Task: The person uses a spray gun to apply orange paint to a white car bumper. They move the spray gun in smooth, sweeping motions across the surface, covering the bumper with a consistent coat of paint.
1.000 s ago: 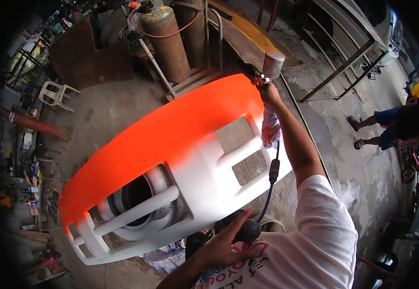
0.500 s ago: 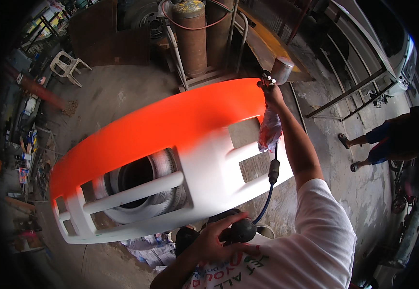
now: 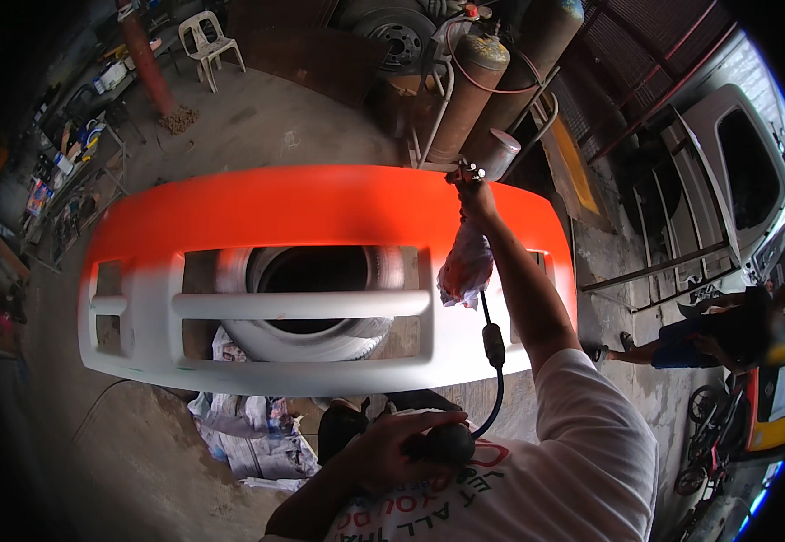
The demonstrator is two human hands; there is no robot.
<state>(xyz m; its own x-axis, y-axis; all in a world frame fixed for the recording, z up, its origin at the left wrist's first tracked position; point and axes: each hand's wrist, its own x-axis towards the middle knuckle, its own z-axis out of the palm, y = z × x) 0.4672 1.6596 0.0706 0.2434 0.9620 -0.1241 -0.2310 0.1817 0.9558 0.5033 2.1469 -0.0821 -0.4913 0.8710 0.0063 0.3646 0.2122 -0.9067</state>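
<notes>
A large vehicle bumper (image 3: 311, 194) lies before me, bright orange along its far part and white along its near part. My right hand (image 3: 476, 200) is closed around a spray gun (image 3: 467, 172) over the far edge, right of the middle. The gun carries a metal cup (image 3: 499, 155). Crumpled, stained wrapping (image 3: 467, 266) hangs below the hand, and a dark hose (image 3: 499, 393) with an inline fitting runs toward my chest. My left hand (image 3: 392, 447) curls around a rounded black object (image 3: 451, 443) near my shirt; its kind is unclear.
A whitish tire (image 3: 356, 341) shows under the bumper's openings. Paint-marked paper sheets (image 3: 261, 443) lie on the near floor. Gas cylinders (image 3: 472, 95) and a plastic chair (image 3: 207, 45) stand beyond. At right are a metal frame (image 3: 654, 271) and another person (image 3: 727, 334).
My view has turned, so the bumper now lies level. The spray gun in my right hand has shifted left from the bumper's right end. My left hand stays around the black object.
</notes>
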